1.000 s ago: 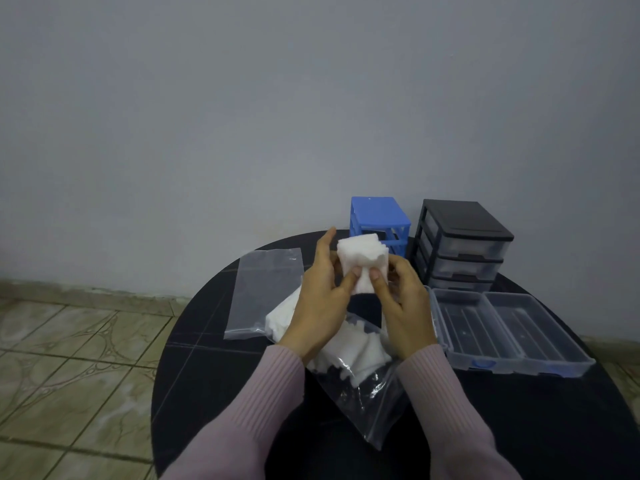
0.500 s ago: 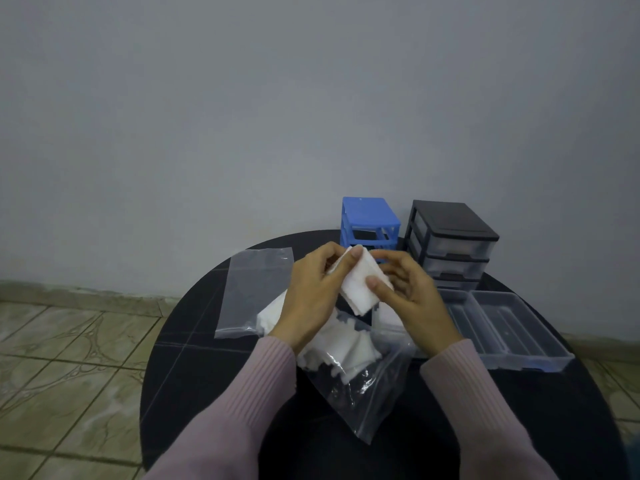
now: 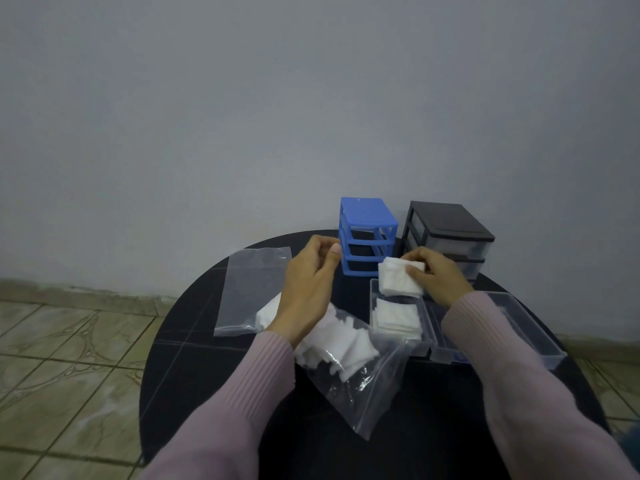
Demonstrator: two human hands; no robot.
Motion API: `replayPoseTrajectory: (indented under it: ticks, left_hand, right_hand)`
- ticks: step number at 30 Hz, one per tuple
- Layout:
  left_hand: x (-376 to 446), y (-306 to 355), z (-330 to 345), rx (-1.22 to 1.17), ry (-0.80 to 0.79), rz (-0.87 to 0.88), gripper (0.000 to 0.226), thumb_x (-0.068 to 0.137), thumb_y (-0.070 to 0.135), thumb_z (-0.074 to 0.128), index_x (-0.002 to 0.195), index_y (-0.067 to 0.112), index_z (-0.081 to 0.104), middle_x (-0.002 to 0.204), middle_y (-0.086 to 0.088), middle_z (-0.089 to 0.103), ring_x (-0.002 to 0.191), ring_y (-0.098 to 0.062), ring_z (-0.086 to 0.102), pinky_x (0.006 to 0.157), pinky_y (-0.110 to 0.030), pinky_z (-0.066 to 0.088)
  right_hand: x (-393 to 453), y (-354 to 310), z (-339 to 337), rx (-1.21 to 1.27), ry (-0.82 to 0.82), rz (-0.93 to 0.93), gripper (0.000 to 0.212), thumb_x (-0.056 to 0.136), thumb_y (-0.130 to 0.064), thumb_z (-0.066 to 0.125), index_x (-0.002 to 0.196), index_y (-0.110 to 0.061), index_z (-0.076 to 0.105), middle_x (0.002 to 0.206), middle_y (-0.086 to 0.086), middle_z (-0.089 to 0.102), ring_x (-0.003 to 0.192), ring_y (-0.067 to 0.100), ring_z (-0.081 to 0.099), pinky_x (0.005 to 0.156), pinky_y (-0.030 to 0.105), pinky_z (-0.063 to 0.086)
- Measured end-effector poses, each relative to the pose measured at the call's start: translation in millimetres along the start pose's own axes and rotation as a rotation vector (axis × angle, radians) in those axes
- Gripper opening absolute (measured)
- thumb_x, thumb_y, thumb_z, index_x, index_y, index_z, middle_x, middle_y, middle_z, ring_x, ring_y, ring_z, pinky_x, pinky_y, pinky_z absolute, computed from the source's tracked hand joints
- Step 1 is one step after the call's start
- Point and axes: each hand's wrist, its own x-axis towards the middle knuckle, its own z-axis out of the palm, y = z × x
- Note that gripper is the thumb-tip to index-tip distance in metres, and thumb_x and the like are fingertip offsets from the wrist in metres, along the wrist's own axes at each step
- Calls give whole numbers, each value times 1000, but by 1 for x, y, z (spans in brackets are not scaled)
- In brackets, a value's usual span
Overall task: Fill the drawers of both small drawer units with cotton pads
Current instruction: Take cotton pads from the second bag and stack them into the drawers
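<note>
I count two drawer units beyond my hands, one blue, one black. My right hand pinches a stack of pads above the nearer of two clear drawers, where one stack lies. My left hand hangs loosely curled, empty, over one of two bags.

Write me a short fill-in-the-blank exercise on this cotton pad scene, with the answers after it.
1. The stack of cotton pads is pinched by the ____ hand.
2. The drawer unit with no drawers in it is ____ in colour.
3. The left hand holds ____.
4. The loose pads in the clear drawer lie ____ the held stack.

Answers: right; blue; nothing; below
</note>
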Motion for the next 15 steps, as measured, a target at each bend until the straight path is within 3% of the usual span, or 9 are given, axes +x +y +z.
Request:
replayPoseTrajectory:
  ticks: [6, 11, 15]
  left_hand:
    - [0, 2, -1, -1, 7, -4, 15, 100, 28, 40, 103, 22, 54, 96, 11, 60, 89, 2, 55, 72, -6, 43]
    - [0, 3, -1, -3, 7, -9, 15, 99, 27, 41, 104, 22, 54, 101, 6, 60, 95, -6, 56, 77, -12, 44]
    - [-1, 3, -1, 0, 5, -13, 14, 99, 26, 42, 105, 22, 53, 104, 5, 61, 97, -8, 57, 78, -12, 44]
  right_hand:
    - [-1, 5, 10, -184, -106, 19, 21, 93, -7, 50, 111, -5, 61, 114, 13, 56, 94, 15, 46, 80, 23, 34]
    - [-5, 9, 19, -241, -50, 57, 12, 91, -18, 56, 103, -17, 53, 105, 6, 59, 91, 19, 52, 82, 34, 45]
    - [-9, 10, 22, -402, -43, 21, 22, 93, -29, 52, 112, -18, 57, 118, 3, 52, 116, 19, 42, 96, 35, 38]
